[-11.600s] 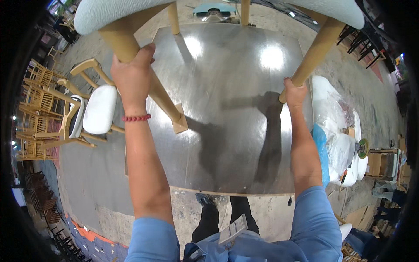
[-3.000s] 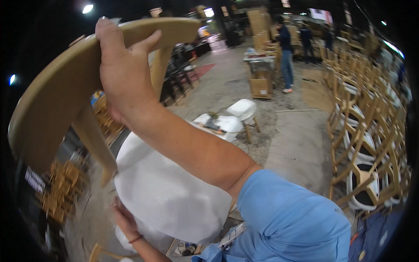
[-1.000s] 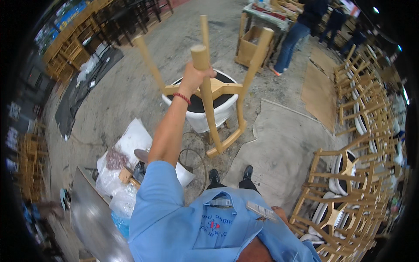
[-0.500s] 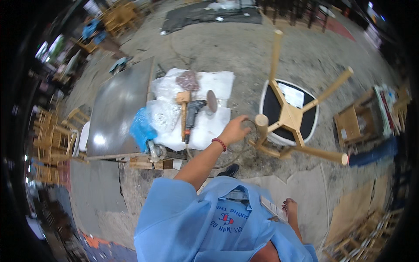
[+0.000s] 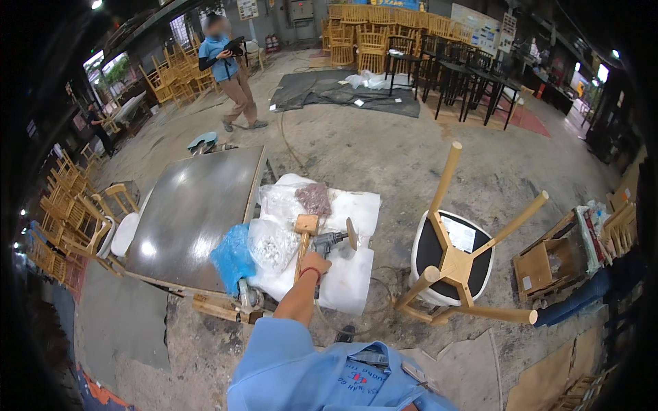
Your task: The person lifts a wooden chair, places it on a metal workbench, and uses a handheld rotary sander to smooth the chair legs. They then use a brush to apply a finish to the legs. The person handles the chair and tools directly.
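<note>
My left hand point(image 5: 314, 264) reaches down to the grey disc sander point(image 5: 331, 240), its fingers closed around the rear end. The sander lies on white foam sheets point(image 5: 356, 205), its round brown disc standing up on the right. Just left of it is a wooden mallet point(image 5: 306, 225), whose handle runs beside my hand. A clear plastic bag of small white pieces point(image 5: 271, 245) and a blue plastic bag point(image 5: 232, 259) lie further left. To the right, an upside-down wooden chair point(image 5: 457, 266) with a black seat underside points its legs upward. My right hand is out of view.
A grey-topped table point(image 5: 199, 212) stands on the left. A hose point(image 5: 353, 309) curls on the floor near the chair. An open cardboard box point(image 5: 546, 269) is at the right. Beyond, a person point(image 5: 229, 68) stands, with stacked chairs point(image 5: 373, 44) and black stools point(image 5: 473, 79) behind.
My left hand has gone from beside the chair leg leftward to the sander and closed on it. The view has tilted up, and my right hand has left it.
</note>
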Available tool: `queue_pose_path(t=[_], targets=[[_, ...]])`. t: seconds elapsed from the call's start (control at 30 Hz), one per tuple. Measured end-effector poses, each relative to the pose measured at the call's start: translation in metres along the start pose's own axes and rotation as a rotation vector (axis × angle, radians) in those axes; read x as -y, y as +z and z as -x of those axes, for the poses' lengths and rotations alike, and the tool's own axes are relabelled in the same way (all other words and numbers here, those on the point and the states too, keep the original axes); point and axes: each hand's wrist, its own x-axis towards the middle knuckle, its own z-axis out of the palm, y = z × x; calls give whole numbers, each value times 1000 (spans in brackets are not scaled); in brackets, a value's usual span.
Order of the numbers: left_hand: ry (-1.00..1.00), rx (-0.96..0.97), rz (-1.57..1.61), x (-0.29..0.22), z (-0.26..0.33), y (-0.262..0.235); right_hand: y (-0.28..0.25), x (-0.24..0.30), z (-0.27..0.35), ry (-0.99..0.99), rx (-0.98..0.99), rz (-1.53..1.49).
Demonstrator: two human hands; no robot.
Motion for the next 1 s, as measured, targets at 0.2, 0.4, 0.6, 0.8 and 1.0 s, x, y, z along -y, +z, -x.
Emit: queue_pose_path(t=[0.2, 0.4, 0.6, 0.8, 1.0], targets=[[98, 247, 1478, 57, -29, 63, -15, 267, 111, -351, 113, 157], [377, 315, 1676, -9, 46, 55, -28, 482, 226, -936, 117, -129], [931, 229, 1244, -98, 189, 17, -36, 568, 245, -1204, 12, -282], [1588, -59, 865, -171, 237, 65, -56, 575, 267, -1239, -255, -512], [1814, -67, 634, -197, 260, 104, -95, 546, 275, -1158, -577, -559]])
